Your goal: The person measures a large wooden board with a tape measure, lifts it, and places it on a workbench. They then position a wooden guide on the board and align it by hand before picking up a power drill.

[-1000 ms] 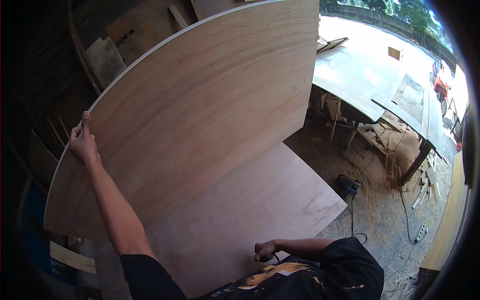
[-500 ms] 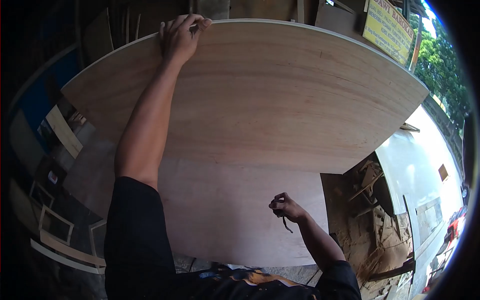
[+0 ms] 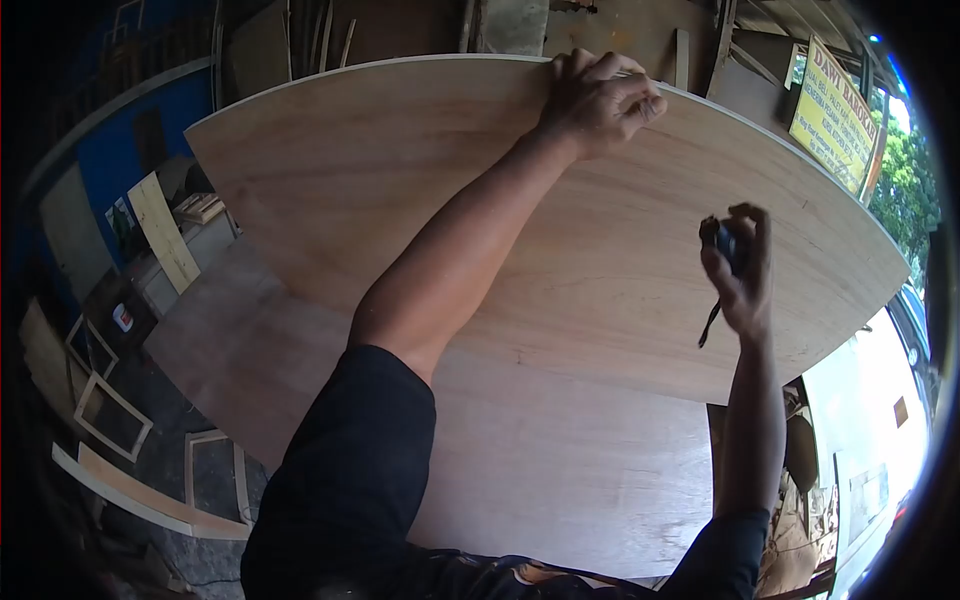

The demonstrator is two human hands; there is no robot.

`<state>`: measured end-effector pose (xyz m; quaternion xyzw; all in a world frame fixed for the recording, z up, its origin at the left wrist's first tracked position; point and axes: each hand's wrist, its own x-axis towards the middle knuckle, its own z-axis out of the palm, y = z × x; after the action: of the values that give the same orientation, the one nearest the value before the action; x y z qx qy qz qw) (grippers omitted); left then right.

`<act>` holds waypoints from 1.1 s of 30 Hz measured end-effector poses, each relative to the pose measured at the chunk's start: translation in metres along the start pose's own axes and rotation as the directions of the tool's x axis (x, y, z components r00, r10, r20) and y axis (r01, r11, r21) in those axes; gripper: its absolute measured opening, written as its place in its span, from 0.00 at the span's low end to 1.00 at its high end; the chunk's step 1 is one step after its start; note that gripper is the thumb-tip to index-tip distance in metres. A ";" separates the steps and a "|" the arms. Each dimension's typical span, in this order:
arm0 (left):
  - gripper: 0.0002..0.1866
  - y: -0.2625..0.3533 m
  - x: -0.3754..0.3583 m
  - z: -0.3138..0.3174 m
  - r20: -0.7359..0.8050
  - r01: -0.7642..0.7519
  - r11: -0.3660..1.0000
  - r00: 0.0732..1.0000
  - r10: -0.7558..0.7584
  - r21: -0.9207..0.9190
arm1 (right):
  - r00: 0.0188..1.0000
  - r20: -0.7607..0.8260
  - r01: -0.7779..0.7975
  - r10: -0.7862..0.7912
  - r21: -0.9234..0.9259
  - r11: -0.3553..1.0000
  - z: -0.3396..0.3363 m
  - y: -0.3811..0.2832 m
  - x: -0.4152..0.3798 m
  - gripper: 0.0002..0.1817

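Observation:
A large plywood sheet (image 3: 400, 170) is tilted up in front of me, its pale far edge crossing the upper view. My left hand (image 3: 598, 108) grips that edge right of its middle, with its fingers bent over it. A thin light sliver shows by the left fingers, too small to name. My right hand (image 3: 748, 268) is raised in front of the sheet's right half, closed around a dark tape measure (image 3: 732, 245) with a strap hanging from it. Underneath, a second plywood sheet (image 3: 560, 450) lies flat close to my body.
Wooden frames (image 3: 112, 415) and boards lie on the floor at left, near a blue wall (image 3: 110, 170). A yellow sign (image 3: 835, 115) hangs at upper right. A white panel (image 3: 860, 390) and wood scraps (image 3: 795, 530) are at right.
My left hand has moved right along the sheet's far edge. My right hand has risen with the tape measure from low over the lower sheet to the upper sheet's right half. The view has shifted.

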<state>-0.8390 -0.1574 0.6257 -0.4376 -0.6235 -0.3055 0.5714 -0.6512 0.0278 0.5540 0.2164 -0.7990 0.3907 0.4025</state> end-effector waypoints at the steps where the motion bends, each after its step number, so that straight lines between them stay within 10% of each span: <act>1: 0.19 -0.005 -0.003 0.000 0.013 -0.046 0.998 0.999 0.047 -0.054 | 0.998 -0.038 -0.054 0.052 -0.060 0.997 0.012 -0.007 0.019 0.29; 4: 0.19 -0.006 -0.006 0.004 -0.091 -0.073 0.995 0.994 0.066 -0.074 | 0.976 -0.089 0.153 -0.200 -0.380 0.912 0.042 -0.002 0.067 0.30; 13: 0.17 -0.007 -0.008 -0.013 0.017 -0.011 0.986 1.000 0.014 -0.165 | 0.989 0.004 0.140 -0.149 -0.368 0.919 0.046 -0.012 0.093 0.23; 19: 0.15 -0.009 -0.005 0.002 0.016 0.052 0.986 0.999 -0.050 -0.159 | 0.893 -0.040 -0.431 0.448 -0.359 0.828 -0.087 0.027 -0.031 0.13; 23: 0.18 -0.013 0.002 -0.001 0.151 0.097 0.991 0.985 -0.081 -0.095 | 0.728 -0.202 -0.667 0.656 0.017 0.745 -0.173 0.083 -0.226 0.14; 24: 0.23 -0.018 0.004 0.003 0.184 0.128 0.988 0.977 -0.111 -0.081 | 0.742 -0.192 -0.668 0.642 -0.128 0.733 -0.180 0.100 -0.281 0.11; 26: 0.25 -0.034 0.008 -0.002 0.217 0.096 0.995 0.971 -0.103 0.041 | 0.879 -0.052 -0.473 0.474 -0.229 0.851 -0.132 0.105 -0.361 0.09; 27: 0.28 -0.044 0.008 -0.006 0.251 0.061 0.987 0.963 -0.098 0.152 | 0.464 -0.090 -0.876 0.881 0.101 0.472 -0.092 0.087 -0.376 0.06; 29: 0.29 -0.064 -0.001 -0.030 0.244 0.072 0.973 0.962 -0.126 0.220 | 0.217 0.112 -0.967 0.970 0.161 0.197 -0.024 0.087 -0.392 0.04; 33: 0.28 -0.107 -0.016 -0.045 0.305 0.160 0.893 0.902 -0.305 0.420 | 0.406 0.455 -0.885 0.793 -0.020 0.465 0.116 0.100 -0.296 0.07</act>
<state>-0.9151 -0.2465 0.6297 -0.2864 -0.8143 -0.1582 0.4794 -0.6000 0.0044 0.2248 -0.0979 -0.8117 0.5735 -0.0511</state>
